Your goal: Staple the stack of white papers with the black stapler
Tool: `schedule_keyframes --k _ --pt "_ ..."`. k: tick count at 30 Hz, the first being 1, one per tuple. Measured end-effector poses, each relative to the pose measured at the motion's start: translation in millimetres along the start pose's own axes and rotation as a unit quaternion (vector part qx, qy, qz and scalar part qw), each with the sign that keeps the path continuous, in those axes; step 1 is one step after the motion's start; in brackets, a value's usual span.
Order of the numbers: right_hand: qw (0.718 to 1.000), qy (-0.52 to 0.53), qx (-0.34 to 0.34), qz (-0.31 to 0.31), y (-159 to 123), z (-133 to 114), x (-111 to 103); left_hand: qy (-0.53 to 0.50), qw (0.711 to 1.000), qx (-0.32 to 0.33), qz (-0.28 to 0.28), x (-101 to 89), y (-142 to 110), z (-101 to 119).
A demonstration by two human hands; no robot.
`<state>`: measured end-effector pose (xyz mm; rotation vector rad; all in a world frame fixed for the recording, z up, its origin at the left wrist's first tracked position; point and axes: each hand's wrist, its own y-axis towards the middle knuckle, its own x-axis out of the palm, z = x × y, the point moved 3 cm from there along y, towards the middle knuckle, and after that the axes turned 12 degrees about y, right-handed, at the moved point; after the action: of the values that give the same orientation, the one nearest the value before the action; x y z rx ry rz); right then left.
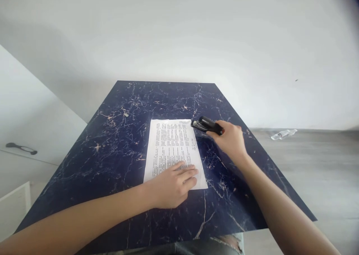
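Note:
Printed sheets of paper [171, 146] lie flat on the dark blue marbled table [112, 150]; whether it is one sheet or a stack I cannot tell. My left hand [175, 184] rests on the paper's lower right part, fingers stretched out and a little apart. A black stapler [207, 125] is gripped in my right hand [230, 137], with my fingers around its rear end. The stapler's front end meets the upper right corner of the paper and covers that corner. Its jaws look parted, with a metal strip showing between them.
A small pale scrap [126, 114] lies on the table's left side. Behind the table stands a white wall [179, 34]. At left is a white cabinet with a dark handle [21, 148]. A clear plastic bottle [284, 134] lies on the grey floor at right.

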<state>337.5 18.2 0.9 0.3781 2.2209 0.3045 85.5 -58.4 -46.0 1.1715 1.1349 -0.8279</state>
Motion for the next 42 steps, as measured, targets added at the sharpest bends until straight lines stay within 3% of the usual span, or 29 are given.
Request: schedule_keyframes --k 4,8,12,17,22,27,32,35,38,42 --pt "0.988 0.141 -0.045 -0.043 -21.9 -40.1 33.6 -0.003 1.000 0.017 0.014 1.6 0.5 2.2" --pt "0.974 0.184 -0.096 -0.091 -40.2 -60.4 61.6 -0.005 0.999 0.010 0.040 -0.6 3.3 3.4" --pt "0.970 0.181 -0.109 -0.123 -45.8 -60.3 72.0 -0.014 0.998 0.009 0.053 -2.8 6.0 3.7" --pt "0.974 0.140 -0.133 -0.119 -38.5 -53.4 75.8 -0.003 0.998 0.006 0.063 -1.8 5.1 3.9" --pt "0.976 0.106 -0.114 -0.155 -27.8 -41.8 82.5 0.027 0.996 0.030 0.084 -3.2 4.6 7.0" --pt "0.973 0.095 -0.133 -0.162 -23.3 -36.1 82.3 -0.058 0.983 -0.037 0.168 -20.1 4.7 -2.7" --pt "0.942 0.084 -0.235 -0.222 -20.4 -35.8 76.6 -0.113 0.915 -0.220 0.319 -40.4 -6.3 -34.2" --pt "0.939 0.068 -0.259 -0.215 -16.5 -31.8 68.5 -0.130 0.856 -0.322 0.384 -43.3 -15.7 -61.6" --pt "0.942 0.060 -0.264 -0.199 -12.6 -26.1 58.1 -0.188 0.771 -0.424 0.436 -33.5 -27.2 -96.0" --pt "0.938 0.098 -0.269 -0.193 -10.6 -20.0 44.6 -0.339 0.621 -0.509 0.490 -4.9 -40.5 -133.1"
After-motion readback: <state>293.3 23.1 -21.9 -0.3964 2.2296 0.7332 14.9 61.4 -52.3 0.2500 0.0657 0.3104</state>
